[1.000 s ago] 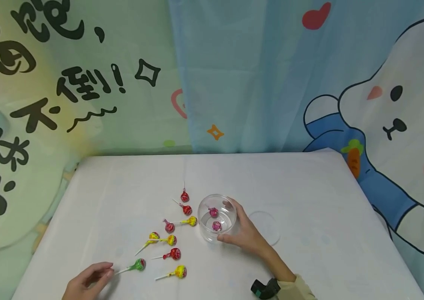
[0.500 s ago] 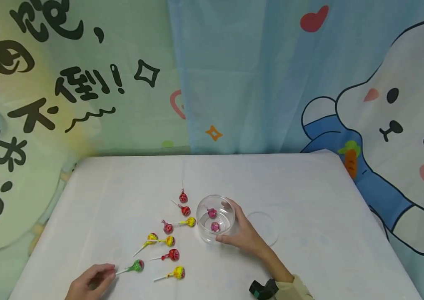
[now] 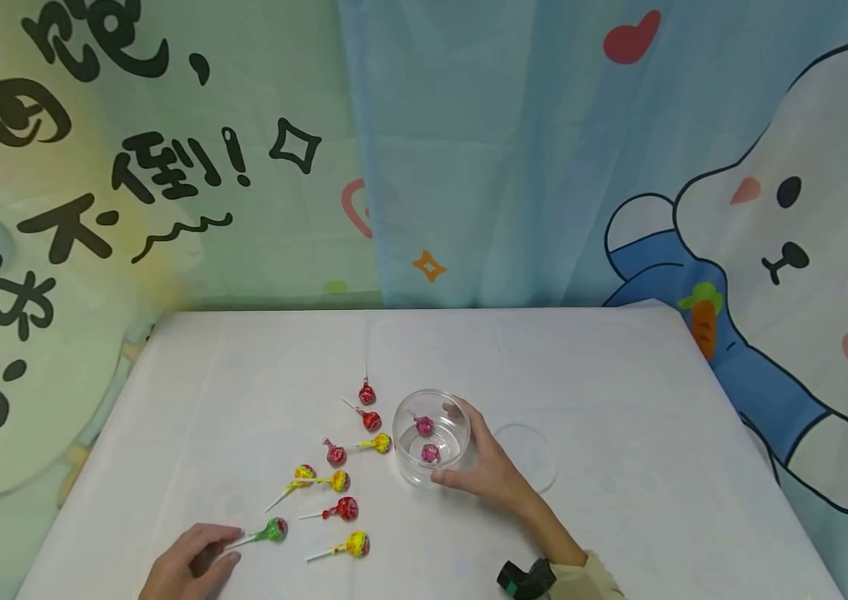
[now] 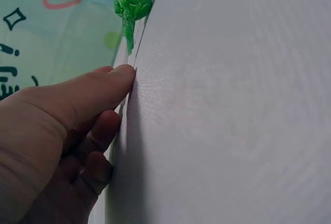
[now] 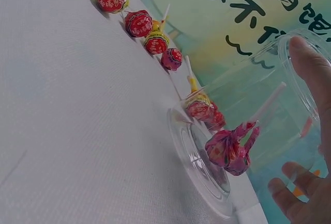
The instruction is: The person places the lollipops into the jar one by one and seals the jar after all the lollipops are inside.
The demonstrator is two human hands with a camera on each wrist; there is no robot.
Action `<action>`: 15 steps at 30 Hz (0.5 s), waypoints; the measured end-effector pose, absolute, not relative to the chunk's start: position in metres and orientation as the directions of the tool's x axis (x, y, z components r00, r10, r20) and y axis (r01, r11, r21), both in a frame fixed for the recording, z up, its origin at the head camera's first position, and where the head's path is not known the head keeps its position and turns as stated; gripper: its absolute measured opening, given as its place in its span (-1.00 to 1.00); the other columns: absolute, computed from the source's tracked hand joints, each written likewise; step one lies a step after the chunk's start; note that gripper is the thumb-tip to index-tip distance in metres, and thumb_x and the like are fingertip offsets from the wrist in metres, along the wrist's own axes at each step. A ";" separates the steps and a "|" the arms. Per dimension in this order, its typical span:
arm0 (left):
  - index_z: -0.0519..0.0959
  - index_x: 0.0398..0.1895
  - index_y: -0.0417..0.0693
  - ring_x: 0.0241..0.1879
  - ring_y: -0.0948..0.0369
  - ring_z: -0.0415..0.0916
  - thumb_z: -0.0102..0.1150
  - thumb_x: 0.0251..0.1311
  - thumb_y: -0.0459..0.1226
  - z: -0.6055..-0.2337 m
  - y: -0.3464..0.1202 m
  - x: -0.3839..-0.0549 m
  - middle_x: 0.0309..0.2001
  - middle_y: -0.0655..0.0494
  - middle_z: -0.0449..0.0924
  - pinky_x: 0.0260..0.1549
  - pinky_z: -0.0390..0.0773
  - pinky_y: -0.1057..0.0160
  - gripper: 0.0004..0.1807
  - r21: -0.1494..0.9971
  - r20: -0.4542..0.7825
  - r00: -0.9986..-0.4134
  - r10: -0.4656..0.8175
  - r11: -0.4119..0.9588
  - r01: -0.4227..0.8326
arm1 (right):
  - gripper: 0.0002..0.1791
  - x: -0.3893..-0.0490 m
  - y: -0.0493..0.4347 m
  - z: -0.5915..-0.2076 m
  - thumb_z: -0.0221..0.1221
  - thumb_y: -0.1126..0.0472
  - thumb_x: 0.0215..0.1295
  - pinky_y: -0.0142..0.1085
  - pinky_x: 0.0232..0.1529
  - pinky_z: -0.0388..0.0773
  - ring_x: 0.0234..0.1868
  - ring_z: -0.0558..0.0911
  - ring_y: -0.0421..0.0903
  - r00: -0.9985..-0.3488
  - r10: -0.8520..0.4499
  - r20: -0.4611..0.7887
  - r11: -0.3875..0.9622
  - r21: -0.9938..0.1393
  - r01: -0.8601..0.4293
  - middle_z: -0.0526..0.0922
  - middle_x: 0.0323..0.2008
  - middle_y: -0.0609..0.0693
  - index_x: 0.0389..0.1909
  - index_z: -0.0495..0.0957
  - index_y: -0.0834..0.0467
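Note:
A green-wrapped lollipop (image 3: pixel 274 530) lies on the white table, its stick pointing at my left hand (image 3: pixel 187 567). The thumb and forefinger of that hand are curled round the stick, and the thumb (image 4: pixel 111 81) covers part of it in the left wrist view. My right hand (image 3: pixel 487 467) grips a clear plastic cup (image 3: pixel 405 462) from its right side, thumb in front. The cup stands upright on the table. Inside it are two pink lollipops (image 5: pixel 225 146).
Several red, pink and yellow lollipops lie between the hands, among them a yellow one (image 3: pixel 356 545) and a red one (image 3: pixel 347 508). A clear round lid (image 3: pixel 555 458) lies right of the cup. A printed curtain (image 3: pixel 484 167) hangs behind the table (image 3: pixel 619 375).
My left hand has slid slightly right along the green lollipop's stick, so the stick now lies between thumb and forefinger. The right hand and the cup stay in place.

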State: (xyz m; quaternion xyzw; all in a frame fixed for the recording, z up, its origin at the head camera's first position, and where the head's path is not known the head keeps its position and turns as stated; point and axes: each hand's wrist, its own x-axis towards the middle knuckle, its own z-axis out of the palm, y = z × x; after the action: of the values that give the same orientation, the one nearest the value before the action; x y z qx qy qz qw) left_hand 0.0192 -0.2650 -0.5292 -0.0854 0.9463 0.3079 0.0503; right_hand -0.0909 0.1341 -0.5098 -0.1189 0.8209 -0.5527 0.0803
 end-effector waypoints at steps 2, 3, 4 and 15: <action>0.67 -0.22 0.13 -0.41 0.53 0.32 0.42 0.00 -0.33 -0.531 -0.265 0.019 -0.33 0.29 0.56 -0.44 0.43 0.49 -0.74 0.565 -0.109 -0.986 -0.126 0.809 -0.166 | 0.13 -0.091 0.134 -0.510 0.46 0.19 -0.07 0.40 0.36 -0.07 0.49 0.14 0.22 -0.958 -0.286 -0.003 0.359 -0.928 -0.103 0.23 0.45 0.16 0.48 -0.03 0.11; 0.67 -0.22 0.13 -0.42 0.53 0.31 0.41 0.00 -0.32 -0.531 -0.264 0.019 -0.33 0.29 0.55 -0.45 0.42 0.49 -0.75 0.561 -0.108 -0.986 -0.126 0.811 -0.165 | 0.12 -0.091 0.134 -0.510 0.46 0.19 -0.06 0.40 0.36 -0.07 0.49 0.15 0.22 -0.958 -0.286 -0.006 0.357 -0.929 -0.101 0.23 0.45 0.16 0.48 -0.03 0.10; 0.68 -0.23 0.12 -0.43 0.53 0.31 0.41 0.00 -0.32 -0.531 -0.264 0.018 -0.34 0.28 0.55 -0.46 0.42 0.48 -0.76 0.560 -0.103 -0.987 -0.124 0.813 -0.160 | 0.12 -0.091 0.134 -0.511 0.46 0.19 -0.06 0.40 0.36 -0.07 0.49 0.16 0.22 -0.958 -0.286 -0.007 0.356 -0.929 -0.099 0.23 0.45 0.15 0.48 -0.03 0.10; 0.71 -0.32 0.08 -0.40 0.47 0.36 0.37 0.08 -0.28 -0.531 -0.264 0.010 -0.34 0.21 0.51 -0.41 0.46 0.46 -0.90 0.514 -0.212 -0.970 -0.118 0.831 -0.213 | 0.12 -0.092 0.135 -0.510 0.46 0.22 -0.07 0.41 0.36 -0.08 0.48 0.16 0.22 -0.957 -0.289 -0.004 0.341 -0.935 -0.099 0.23 0.45 0.15 0.47 -0.03 0.10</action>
State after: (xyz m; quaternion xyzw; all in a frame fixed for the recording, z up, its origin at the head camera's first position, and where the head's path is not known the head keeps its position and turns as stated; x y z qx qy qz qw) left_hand 0.0097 -0.2644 -0.5312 -0.0868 0.9530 0.2774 0.0859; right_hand -0.0917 0.1347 -0.5102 -0.1190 0.8144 -0.5616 0.0848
